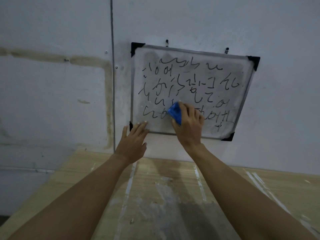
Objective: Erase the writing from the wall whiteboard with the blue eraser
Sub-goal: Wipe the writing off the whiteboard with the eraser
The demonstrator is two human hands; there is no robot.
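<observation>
The scene is dim with a cool, bluish cast, and grain softens the wall point(52, 101) on the left. Faint glare streaks the wooden surface point(259, 196) nearby, between two soft arm shadows. Wide-angle distortion bends straight lines near the frame edges, and the whiteboard point(233, 104) looks skewed.

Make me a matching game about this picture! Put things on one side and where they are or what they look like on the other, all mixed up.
Things:
1. eraser
2. left hand
3. whiteboard
4. table

Descriptions:
A. flat against the board's bottom left corner
B. blue, gripped in the right hand
C. wooden, below the board
D. hanging on the wall, covered in black writing

Pairs: 1-B, 2-A, 3-D, 4-C
</observation>
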